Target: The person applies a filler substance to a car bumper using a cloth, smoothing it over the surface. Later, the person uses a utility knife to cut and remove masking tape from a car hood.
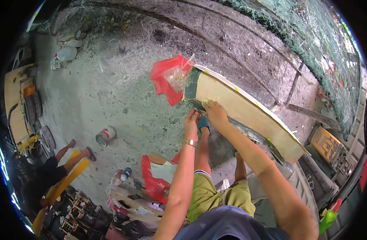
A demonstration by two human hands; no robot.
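Note:
A long, gently curved beige panel (243,114) with a dark grey border lies in front of me, running from the middle of the view to the lower right. My right hand (216,115) is closed on its near edge close to the far end, the fingers bent over the dark border. Just left of it, my left hand (191,125), with a metal watch at the wrist, has its fingers bent together at the underside of that same edge. What its fingertips pinch is too small to make out. Rough fibres stick out at the panel's far end.
Red plastic sheeting (167,80) lies past the panel's end, and more red plastic (151,176) near my legs. A tin can (106,137) stands on the concrete floor. Fibrous green sheet (307,44) rises at upper right. Another person (43,172) is at far left, beside tyres (32,104).

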